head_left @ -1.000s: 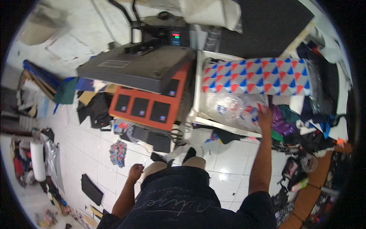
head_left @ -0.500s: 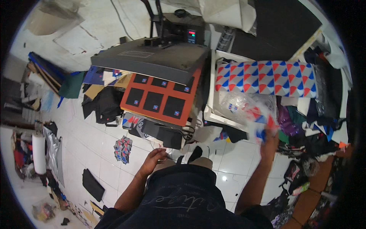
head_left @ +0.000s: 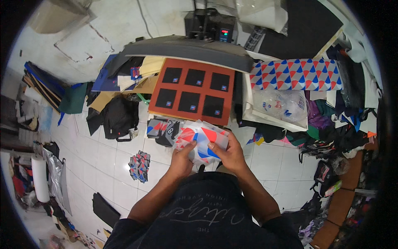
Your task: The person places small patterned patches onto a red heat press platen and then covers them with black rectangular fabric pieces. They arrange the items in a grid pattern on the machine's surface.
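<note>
A fanned bunch of translucent sheets (head_left: 204, 133) printed in red, blue and white is held low in front of my body. My left hand (head_left: 181, 159) grips its left side, thumb on top. On the right side, my right hand (head_left: 230, 153) pinches it with the thumb pressed on the face. Just beyond lies the orange-brown pad (head_left: 176, 111) of a heat press, bearing several black fabric squares (head_left: 189, 102), each with a small printed mark near a corner. Above the pad's far side hangs the raised dark upper plate (head_left: 186, 49).
Right of the press, a white tray (head_left: 271, 120) holds clear plastic, with a patterned red-blue-grey sheet (head_left: 296, 74) at its far side. A black bag (head_left: 119, 116) stands to the left. Patterned scraps (head_left: 139, 166) lie on the tiled floor. Fabric heaps line the right.
My right hand has come from the tray on the right to the middle, bringing the printed sheets. My left hand has closed on them too. The view has shifted toward the press pad.
</note>
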`<action>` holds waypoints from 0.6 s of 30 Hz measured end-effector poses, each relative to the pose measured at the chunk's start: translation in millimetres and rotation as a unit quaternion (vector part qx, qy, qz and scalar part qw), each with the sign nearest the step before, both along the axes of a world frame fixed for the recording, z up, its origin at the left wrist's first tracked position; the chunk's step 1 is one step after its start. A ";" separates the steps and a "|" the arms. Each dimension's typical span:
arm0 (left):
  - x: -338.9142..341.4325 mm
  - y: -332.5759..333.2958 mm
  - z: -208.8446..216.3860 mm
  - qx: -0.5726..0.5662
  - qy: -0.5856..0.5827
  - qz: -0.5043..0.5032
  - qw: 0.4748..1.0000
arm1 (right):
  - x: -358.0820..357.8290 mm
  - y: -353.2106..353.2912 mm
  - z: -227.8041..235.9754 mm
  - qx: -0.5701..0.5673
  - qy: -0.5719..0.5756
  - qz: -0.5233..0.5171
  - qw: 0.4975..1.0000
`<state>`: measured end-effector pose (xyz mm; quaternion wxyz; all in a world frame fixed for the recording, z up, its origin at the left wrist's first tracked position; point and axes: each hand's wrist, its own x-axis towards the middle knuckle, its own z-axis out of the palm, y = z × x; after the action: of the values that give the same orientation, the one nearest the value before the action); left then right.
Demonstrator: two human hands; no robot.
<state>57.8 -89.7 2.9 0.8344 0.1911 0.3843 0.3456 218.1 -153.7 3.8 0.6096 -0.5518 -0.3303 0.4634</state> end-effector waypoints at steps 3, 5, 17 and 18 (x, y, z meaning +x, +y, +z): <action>-52.4 9.4 6.3 -0.008 0.002 0.028 1.000 | -38.1 7.0 9.5 -0.053 -0.051 -0.001 0.997; -85.7 15.0 4.0 -0.004 0.002 0.041 0.999 | -65.9 12.5 8.1 -0.106 0.019 0.035 0.994; -235.0 33.5 -5.6 0.001 0.041 0.124 0.991 | -198.5 46.4 -19.2 -0.105 -0.079 0.071 0.989; -238.8 33.7 -12.1 -0.003 0.041 0.122 0.992 | -201.7 49.6 -20.2 -0.083 -0.105 0.078 0.988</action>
<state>-181.0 -56.0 -9.1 0.7699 0.1538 0.4402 0.4356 16.5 -104.1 -16.4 0.4857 -0.6183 -0.3955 0.4747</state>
